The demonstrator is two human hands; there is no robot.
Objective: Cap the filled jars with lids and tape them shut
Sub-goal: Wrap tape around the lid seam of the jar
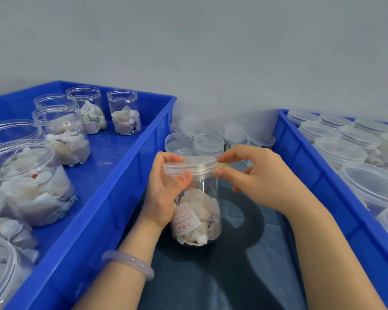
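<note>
While both hands (pixel 166 186) (pixel 255 175) pinch the lid (pixel 189 165), fingers hide the jar (pixel 196 215) rim

Both my forearms come in from the bottom edge, bare, angled inward toward the middle. My left hand (pixel 166 189) is palm-right, thumb (pixel 184 176) pressed forward on one side, fingers (pixel 168 156) curled over the far side, so it's wrapped around something and closed on it. Pale bangle (pixel 127 264) sits on my left wrist. My right hand (pixel 255 173) is higher, knuckles up, wrist bent down; index finger (pixel 227 158) and thumb (pixel 222 172) point left in a loose pinch, tips apart, other fingers tucked below.
</note>
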